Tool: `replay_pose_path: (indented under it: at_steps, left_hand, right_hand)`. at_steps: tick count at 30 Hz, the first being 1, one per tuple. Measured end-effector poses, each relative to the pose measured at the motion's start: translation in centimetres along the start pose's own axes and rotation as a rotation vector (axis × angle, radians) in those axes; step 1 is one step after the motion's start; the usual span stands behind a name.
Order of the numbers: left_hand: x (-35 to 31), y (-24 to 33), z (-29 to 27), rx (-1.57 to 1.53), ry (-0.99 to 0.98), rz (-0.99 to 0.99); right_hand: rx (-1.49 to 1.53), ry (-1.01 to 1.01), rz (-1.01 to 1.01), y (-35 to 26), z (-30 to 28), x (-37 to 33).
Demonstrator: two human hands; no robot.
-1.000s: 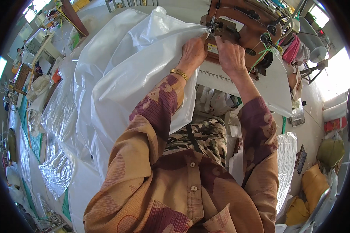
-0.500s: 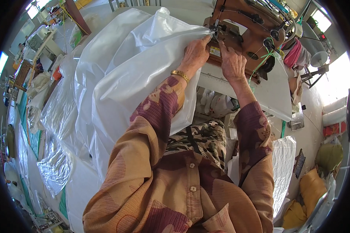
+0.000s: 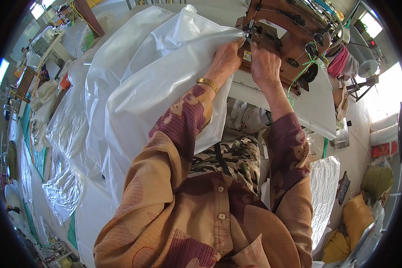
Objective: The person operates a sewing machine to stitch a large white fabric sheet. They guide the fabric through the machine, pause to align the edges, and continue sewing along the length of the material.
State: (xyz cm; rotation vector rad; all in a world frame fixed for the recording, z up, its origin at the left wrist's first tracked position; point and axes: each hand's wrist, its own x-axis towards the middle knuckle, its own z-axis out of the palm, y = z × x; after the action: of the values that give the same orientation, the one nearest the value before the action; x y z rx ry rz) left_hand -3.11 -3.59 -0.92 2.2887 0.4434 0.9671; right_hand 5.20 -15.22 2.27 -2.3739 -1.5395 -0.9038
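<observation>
A large glossy white plastic sheet point(image 3: 165, 89) spreads over the table, its far right corner drawn in under the needle of a brown sewing machine point(image 3: 279, 12). My left hand point(image 3: 228, 59) grips that corner close to the presser foot point(image 3: 248, 32), thumb and fingers closed on the sheet's edge. A gold watch point(image 3: 207, 84) circles the left wrist. On the other side of the needle, my right hand point(image 3: 266, 67) has its index finger reaching toward the foot while the other fingers curl under. What lies beneath those right fingers is hidden.
The white table point(image 3: 315, 118) carries a ruler strip point(image 3: 248, 87) at its near edge. Green string point(image 3: 299, 76) hangs from the machine. More plastic sheeting point(image 3: 64, 187) lies at the left. A stack of white sheets point(image 3: 324, 192) and yellow sacks point(image 3: 357, 219) are at the right.
My right hand has shifted slightly toward the needle and its fingers have curled in more. The left hand has barely moved, still on the sheet.
</observation>
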Motion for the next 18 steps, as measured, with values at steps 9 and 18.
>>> replay_pose_path:
  at_steps: [9,18]
  left_hand:
    - [0.1,0.6,-0.6,-0.085,0.013,-0.068]
    - [0.2,0.6,-0.6,-0.095,-0.030,-0.112]
  right_hand:
    - [0.132,0.087,0.060,1.1,0.3,-1.9]
    - [0.128,0.074,0.140,0.9,2.0,-1.9]
